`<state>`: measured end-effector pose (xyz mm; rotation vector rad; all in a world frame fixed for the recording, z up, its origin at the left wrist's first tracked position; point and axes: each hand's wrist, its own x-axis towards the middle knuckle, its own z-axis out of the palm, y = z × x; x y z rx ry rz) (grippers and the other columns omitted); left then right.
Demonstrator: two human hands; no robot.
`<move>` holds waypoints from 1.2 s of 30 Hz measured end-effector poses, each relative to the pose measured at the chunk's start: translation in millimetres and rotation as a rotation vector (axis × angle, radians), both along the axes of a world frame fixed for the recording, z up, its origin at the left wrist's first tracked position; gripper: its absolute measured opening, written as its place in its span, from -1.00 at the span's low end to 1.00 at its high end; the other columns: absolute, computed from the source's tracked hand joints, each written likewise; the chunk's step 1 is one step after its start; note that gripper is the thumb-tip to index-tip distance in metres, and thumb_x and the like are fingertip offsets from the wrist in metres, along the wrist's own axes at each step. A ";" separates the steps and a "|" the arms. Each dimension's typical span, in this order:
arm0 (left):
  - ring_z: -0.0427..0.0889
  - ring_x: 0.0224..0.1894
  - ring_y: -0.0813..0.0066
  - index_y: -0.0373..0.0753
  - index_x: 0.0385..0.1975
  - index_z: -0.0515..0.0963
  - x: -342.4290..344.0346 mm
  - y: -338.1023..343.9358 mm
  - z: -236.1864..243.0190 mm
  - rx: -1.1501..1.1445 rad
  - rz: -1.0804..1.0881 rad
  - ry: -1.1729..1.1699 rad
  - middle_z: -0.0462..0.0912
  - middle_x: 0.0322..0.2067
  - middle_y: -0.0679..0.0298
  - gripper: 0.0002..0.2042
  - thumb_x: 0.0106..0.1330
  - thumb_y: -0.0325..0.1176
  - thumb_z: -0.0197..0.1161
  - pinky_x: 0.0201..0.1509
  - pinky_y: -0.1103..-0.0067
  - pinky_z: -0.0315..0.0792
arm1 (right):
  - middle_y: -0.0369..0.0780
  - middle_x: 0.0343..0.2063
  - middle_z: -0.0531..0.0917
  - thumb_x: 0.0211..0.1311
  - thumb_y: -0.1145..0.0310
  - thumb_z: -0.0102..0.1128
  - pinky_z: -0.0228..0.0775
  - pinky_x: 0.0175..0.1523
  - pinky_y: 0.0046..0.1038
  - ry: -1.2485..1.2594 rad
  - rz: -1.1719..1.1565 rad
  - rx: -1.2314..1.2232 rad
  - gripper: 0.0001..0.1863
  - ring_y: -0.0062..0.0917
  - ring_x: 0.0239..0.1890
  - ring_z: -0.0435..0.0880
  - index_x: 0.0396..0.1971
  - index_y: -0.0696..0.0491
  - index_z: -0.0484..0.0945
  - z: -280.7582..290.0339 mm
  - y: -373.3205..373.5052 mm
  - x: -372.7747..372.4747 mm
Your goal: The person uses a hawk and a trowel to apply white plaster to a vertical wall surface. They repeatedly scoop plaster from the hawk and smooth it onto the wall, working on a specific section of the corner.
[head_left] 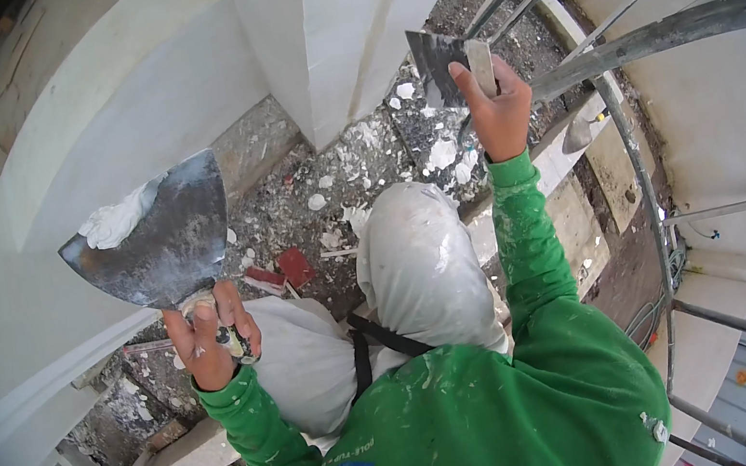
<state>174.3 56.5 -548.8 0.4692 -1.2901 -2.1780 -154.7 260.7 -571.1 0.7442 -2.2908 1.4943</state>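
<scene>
My left hand (205,345) is wrapped round the handle of a wide putty knife (182,229), whose dark, flared blade points up and away. A lump of white putty (119,218) lies along the blade's left part. At the far right, my right hand (505,114) grips a rectangular scraper (437,71) by its pale, thick edge, the thumb pressed on its face. That scraper's dark blade extends to the left, near the white pillar and above the littered surface. The two tools are well apart.
A white pillar (332,35) and a curved white wall (148,103) stand ahead and to the left. Metal scaffold pipes (692,31) curve round on the right. Putty-spattered planks (568,231) lie below, with red scraps (295,266) near my white-covered knees (417,265).
</scene>
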 end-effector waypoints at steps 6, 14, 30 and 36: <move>0.31 -0.69 0.51 -0.23 0.06 0.10 0.1 1.7 -2.7 -0.061 0.016 -0.001 0.23 -0.53 0.20 -0.69 0.41 -0.32 -0.07 -0.86 0.66 0.32 | -0.30 -0.75 0.46 0.03 0.39 0.37 0.20 -0.58 -0.61 0.441 -0.001 0.048 -0.80 -0.72 -0.70 0.31 -0.37 0.17 0.62 92.1 -26.3 -12.6; 0.34 -0.64 0.50 -0.22 0.02 0.12 -1.3 -0.4 -1.4 -0.036 -0.036 0.044 0.23 -0.51 0.20 -0.73 0.41 -0.33 -0.07 -0.83 0.64 0.35 | -0.31 -0.68 0.59 0.02 0.28 0.41 0.32 -0.47 -0.64 0.459 -0.063 0.240 -0.70 -0.75 -0.62 0.44 -0.31 0.17 0.64 132.8 -34.3 -7.5; 0.33 -0.64 0.50 -0.20 0.17 0.08 0.5 -4.0 -3.6 -0.033 -0.048 0.077 0.24 -0.54 0.21 -0.61 0.41 -0.32 -0.05 -0.79 0.63 0.34 | -0.07 -0.47 0.63 0.01 0.42 0.25 0.46 -0.38 -0.35 0.471 0.105 0.405 -0.83 -0.19 -0.49 0.61 -0.38 0.16 0.61 64.4 -41.0 -20.3; 0.36 -0.65 0.50 -0.31 0.22 0.04 -1.6 -3.8 -5.5 -0.022 -0.146 0.054 0.32 -0.53 0.18 -0.52 0.40 -0.26 -0.01 -0.71 0.60 0.36 | -0.09 -0.49 0.61 0.03 0.46 0.25 0.46 -0.37 -0.39 0.363 0.170 0.377 -0.84 -0.21 -0.49 0.61 -0.35 0.15 0.59 30.2 -31.3 -9.2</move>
